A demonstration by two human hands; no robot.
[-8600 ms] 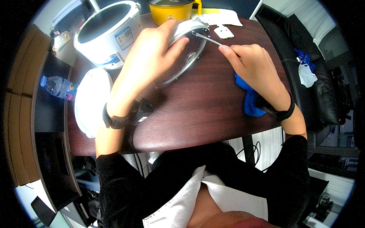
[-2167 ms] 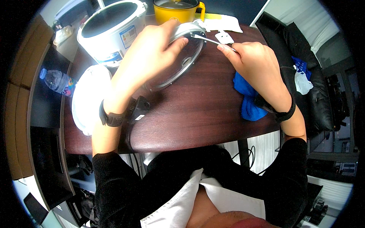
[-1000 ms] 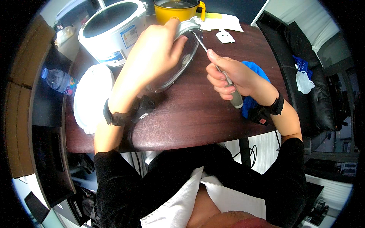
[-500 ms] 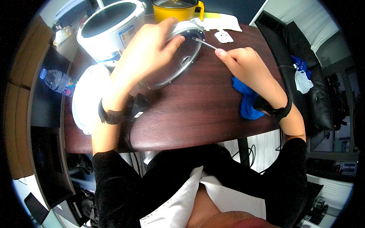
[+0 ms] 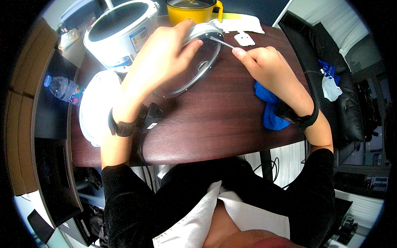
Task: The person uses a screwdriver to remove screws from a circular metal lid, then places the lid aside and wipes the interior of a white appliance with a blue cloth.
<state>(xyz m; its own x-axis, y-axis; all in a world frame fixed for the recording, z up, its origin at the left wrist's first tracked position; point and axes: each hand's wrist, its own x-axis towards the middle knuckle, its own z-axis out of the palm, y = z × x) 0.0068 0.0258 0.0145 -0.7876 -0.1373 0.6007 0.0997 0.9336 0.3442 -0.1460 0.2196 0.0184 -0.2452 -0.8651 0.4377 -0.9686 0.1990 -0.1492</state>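
Clear lid point(image 5: 202, 65) tilted, edge pinched in fingers of the left hand point(image 5: 163, 53)! Right hand point(image 5: 271, 64), fingers curled, holds a screwdriver point(image 5: 223, 43), tip at the rim.

Round lid point(image 5: 202, 64): transparent, smooth and glossy, glass or clear plastic (the two cannot be told apart here), with a shiny grey rim. Screwdriver point(image 5: 223, 43): shaft of smooth, bright metal. Cooker body point(image 5: 111, 53): glossy, white, plastic-looking. Pot point(image 5: 184, 15): smooth yellow wall with a glossy sheen. Surface point(image 5: 219, 118): dark reddish-brown wood grain, polished, with soft reflections. Cloth point(image 5: 273, 118): blue, matt, soft-textured. Bottle point(image 5: 60, 87): clear, glossy plastic. Sofa point(image 5: 350, 111): black, leather-like, glossy in its highlights. Sleeves point(image 5: 124, 194): black, matt fabric.
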